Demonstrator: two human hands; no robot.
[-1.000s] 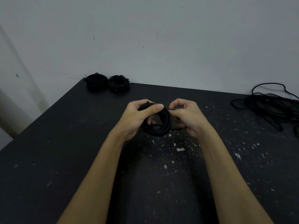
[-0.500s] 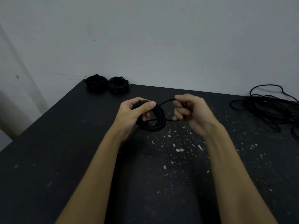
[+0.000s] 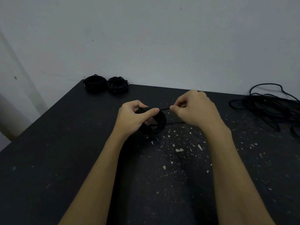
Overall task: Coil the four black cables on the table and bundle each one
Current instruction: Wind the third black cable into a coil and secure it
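My left hand (image 3: 135, 116) grips a small coil of black cable (image 3: 158, 123) just above the black table (image 3: 65, 151), thumb laid across the top of the loops. My right hand (image 3: 194, 109) pinches the free end of that cable, which runs taut from the coil to its fingertips. Two finished black coils (image 3: 95, 82) (image 3: 117, 84) lie side by side at the table's far left corner. A loose tangle of black cable (image 3: 272, 108) is spread at the far right.
A pale wall stands right behind the table's far edge. The table's left edge runs diagonally from the far corner toward me. White flecks and chips (image 3: 179, 150) dot the surface in front of my hands.
My right hand has moved right and away from the coil, drawing the cable's free end out taut. The left hand keeps its grip on the coil.
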